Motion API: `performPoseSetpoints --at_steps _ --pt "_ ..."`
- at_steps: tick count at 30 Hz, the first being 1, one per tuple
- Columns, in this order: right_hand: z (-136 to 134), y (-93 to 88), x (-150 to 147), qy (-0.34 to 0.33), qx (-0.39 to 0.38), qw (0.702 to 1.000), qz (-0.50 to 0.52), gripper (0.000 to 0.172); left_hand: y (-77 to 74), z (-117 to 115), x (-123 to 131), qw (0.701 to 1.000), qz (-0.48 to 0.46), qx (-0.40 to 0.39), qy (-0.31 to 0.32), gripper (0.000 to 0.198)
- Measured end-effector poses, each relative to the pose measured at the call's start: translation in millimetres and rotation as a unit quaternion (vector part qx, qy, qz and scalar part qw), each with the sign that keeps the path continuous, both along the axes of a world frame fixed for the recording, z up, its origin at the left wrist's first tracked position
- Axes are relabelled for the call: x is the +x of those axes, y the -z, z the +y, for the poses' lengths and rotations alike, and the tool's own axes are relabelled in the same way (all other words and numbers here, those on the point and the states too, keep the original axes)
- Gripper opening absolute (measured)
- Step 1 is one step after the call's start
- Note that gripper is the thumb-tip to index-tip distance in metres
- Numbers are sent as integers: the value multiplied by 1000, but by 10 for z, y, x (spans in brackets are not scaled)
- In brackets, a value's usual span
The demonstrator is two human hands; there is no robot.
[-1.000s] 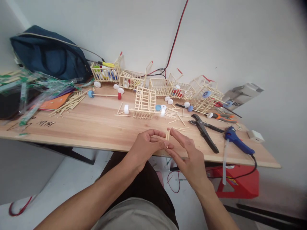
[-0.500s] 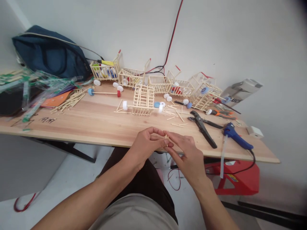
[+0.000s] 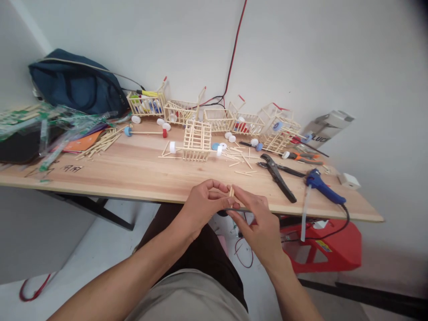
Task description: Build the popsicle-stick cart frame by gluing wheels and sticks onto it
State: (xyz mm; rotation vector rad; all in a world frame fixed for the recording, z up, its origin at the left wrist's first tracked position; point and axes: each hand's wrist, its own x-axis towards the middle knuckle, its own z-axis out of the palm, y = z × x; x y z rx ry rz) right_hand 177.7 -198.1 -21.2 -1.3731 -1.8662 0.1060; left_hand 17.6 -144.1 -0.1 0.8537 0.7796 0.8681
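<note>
Short wooden sticks (image 3: 231,192), upright and side by side, are at the centre of my head view, between the two hands over the near edge of the wooden table (image 3: 147,176). On my left hand (image 3: 201,203) the thumb and fingers are bent inward, pinching the sticks near their lower part. My right hand (image 3: 260,218) comes in from the other side, with the index finger against the upper part of the sticks and the thumb lower, near the left fingertips. I cannot tell whether those right fingers grip or only touch.

Just beyond the hands I see a stick-built frame (image 3: 196,139) with a white wheel at each side, and loose sticks (image 3: 247,161) scattered to its right. Farther right lie the black cutter (image 3: 277,177), its handles spread, and the blue glue gun (image 3: 323,186), with a pale strip (image 3: 304,218) hanging past the table edge. Orange-handled pliers (image 3: 302,157) rest beyond them.

Along the far side I have a row of stick carts (image 3: 219,121) near the wall. To the left, an axle (image 3: 146,132) carries a blue wheel at one end and a red one at the other; left of it are a pile of sticks (image 3: 104,145) and, farther back, a dark blue bag (image 3: 78,84).
</note>
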Motion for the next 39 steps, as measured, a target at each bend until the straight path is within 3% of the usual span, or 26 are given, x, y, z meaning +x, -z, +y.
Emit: performPoseSetpoints --at_steps 3,6,10,13,19,24,29,33,39 --pt "-30 -36 36 33 -123 981 143 49 -6 -11 -25 999 38 25 15 36" --pt "19 -78 72 7 -183 950 254 38 8 -21 -37 996 67 47 38 32" --pt "115 -165 81 -47 -258 906 333 31 36 -36 -31 990 98 74 65 29" --pt "145 -221 63 -58 -295 889 344 33 42 -48 -22 986 112 97 77 26" --pt "140 -229 28 -57 -336 882 325 38 69 -83 -28 982 138 97 84 23" --pt "138 -245 29 -52 -326 893 306 37 137 -97 -91 986 91 89 107 20" --pt "160 -275 35 -17 -293 910 294 36 198 -109 -160 992 14 24 123 42" --pt "185 -258 43 -16 -292 905 309 38 220 -119 -181 992 -8 -18 124 52" --pt "215 -194 37 -17 -292 909 296 35 202 -119 -149 992 49 31 112 43"
